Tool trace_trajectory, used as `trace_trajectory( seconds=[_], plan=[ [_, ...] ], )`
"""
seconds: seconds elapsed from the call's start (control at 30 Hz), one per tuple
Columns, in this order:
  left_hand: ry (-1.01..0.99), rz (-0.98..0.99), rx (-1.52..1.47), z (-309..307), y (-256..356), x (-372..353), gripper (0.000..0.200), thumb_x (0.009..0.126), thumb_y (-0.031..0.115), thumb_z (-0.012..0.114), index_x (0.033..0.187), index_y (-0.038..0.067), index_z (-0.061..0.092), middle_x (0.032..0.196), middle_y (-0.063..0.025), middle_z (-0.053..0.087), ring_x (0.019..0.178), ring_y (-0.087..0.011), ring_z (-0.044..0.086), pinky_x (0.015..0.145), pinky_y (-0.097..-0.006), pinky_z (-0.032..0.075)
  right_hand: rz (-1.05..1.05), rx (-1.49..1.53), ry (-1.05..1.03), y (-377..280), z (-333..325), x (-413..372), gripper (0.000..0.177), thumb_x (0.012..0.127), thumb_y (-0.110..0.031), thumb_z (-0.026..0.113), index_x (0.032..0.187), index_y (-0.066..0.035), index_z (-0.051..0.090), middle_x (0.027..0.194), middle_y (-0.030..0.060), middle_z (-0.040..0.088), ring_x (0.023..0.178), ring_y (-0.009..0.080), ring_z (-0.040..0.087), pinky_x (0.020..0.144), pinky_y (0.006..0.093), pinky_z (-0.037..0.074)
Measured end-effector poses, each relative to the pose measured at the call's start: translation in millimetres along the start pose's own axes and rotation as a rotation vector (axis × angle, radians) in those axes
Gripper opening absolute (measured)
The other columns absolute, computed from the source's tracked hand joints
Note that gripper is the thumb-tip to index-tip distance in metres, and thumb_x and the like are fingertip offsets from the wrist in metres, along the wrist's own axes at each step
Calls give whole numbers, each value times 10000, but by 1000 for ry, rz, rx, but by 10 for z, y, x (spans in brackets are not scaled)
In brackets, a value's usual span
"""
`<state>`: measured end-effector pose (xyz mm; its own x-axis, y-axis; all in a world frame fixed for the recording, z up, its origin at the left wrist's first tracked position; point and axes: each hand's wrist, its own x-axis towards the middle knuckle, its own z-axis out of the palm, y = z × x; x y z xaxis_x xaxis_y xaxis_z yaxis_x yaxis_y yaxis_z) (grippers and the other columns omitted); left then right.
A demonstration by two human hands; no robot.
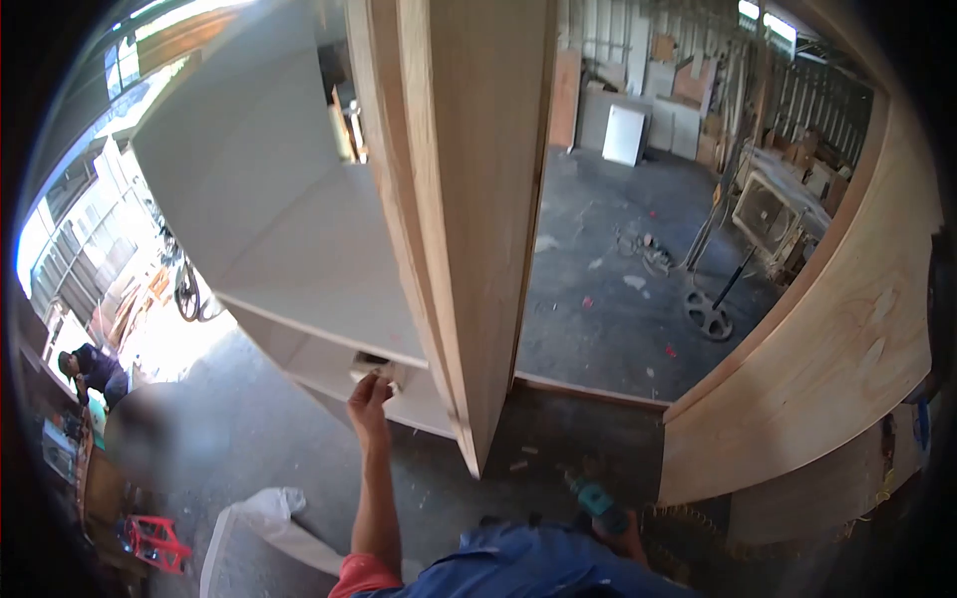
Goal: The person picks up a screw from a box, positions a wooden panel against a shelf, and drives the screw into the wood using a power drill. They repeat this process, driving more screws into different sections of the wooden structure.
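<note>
My left hand (370, 392) is stretched forward, its fingers pinched together beside a small open box (359, 371) on the low shelf of a white cabinet (299, 239). Whatever the fingertips hold, if anything, is too small to make out. Low on the right, my right hand (632, 541) grips a teal cordless drill (600, 503) that points forward and left. Between the two hands rises a tall upright wooden panel (488, 199) with a timber strip along its edge.
A curved plywood panel (797, 369) stands at the right. White plastic sheeting (274, 528) lies on the floor near a red stool-like frame (157, 541). Another person (95, 374) is at the far left. A wheel-shaped metal base (708, 316) stands beyond the panels.
</note>
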<state>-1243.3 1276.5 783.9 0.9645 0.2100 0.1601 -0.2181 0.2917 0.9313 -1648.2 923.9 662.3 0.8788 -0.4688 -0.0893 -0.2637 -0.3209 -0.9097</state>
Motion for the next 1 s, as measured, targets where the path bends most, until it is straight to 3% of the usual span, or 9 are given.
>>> trace_trajectory(
  seconds=[0.07,0.13,0.2,0.27,0.5,0.57,0.77,0.87,1.0],
  plan=[
    [-7,-69,-11,372,678,-607,231,917,117,657,1040,-76,683,931,-114,710,800,-165,670,762,-283,560,-205,-164,79,-69,-26,64,418,761,-199,792,1130,-63,649,918,68,684,845,238,674,791,398,532],
    [-120,-106,-127,562,1051,-889,212,917,89,649,1048,-74,682,976,-129,705,861,-187,676,825,-309,553,-910,-992,32,-863,-324,72,560,777,-157,784,1280,-68,555,1082,98,657,1018,206,639,847,386,519],
    [-248,-140,-305,717,1350,-1057,177,922,71,644,1040,-52,691,989,-145,706,887,-224,689,854,-338,554,-1116,-1391,206,-1371,-361,144,621,784,-108,768,1338,-18,500,1165,117,633,1117,213,594,880,382,514],
    [-349,-164,-500,782,1481,-1161,122,937,100,631,976,4,697,1034,-160,694,950,-257,676,865,-359,547,-671,-419,57,-1308,-243,281,587,790,-87,747,1320,27,522,1109,120,656,1034,226,631,889,368,525],
    [-371,-339,-630,776,1500,-1453,195,943,114,638,1100,-2,649,950,-123,693,861,-210,688,791,-325,589,-820,-124,-214,-2207,5,325,549,805,-48,723,1315,27,534,1008,86,694,851,156,677,768,288,563],
    [-353,-408,-664,800,1533,-1570,194,939,100,645,1097,-12,652,956,-135,707,814,-179,712,730,-295,621,-201,579,-440,-1954,131,299,511,808,-43,724,1289,9,560,1029,78,697,843,139,679,726,268,562],
    [-298,-468,-711,858,1551,-1679,200,935,100,652,1099,-15,645,951,-121,698,804,-168,706,711,-297,626,-1006,-492,-127,-1848,119,285,471,823,-56,724,1266,-14,570,988,91,699,815,164,680,715,309,553],
    [-291,-482,-702,911,1519,-1647,191,935,96,652,1095,-9,648,943,-114,693,800,-166,700,712,-298,626,-628,-5,-171,-1738,179,267,455,822,-62,729,1247,-9,576,1021,93,695,881,163,675,729,317,550],
    [-344,-449,-620,1018,1505,-1645,197,947,124,643,1095,-7,646,950,-109,689,809,-173,695,728,-292,618,-695,-79,-161,-1990,89,203,441,811,-65,742,1218,-2,583,1063,98,681,938,161,659,733,309,549]
  ],
)
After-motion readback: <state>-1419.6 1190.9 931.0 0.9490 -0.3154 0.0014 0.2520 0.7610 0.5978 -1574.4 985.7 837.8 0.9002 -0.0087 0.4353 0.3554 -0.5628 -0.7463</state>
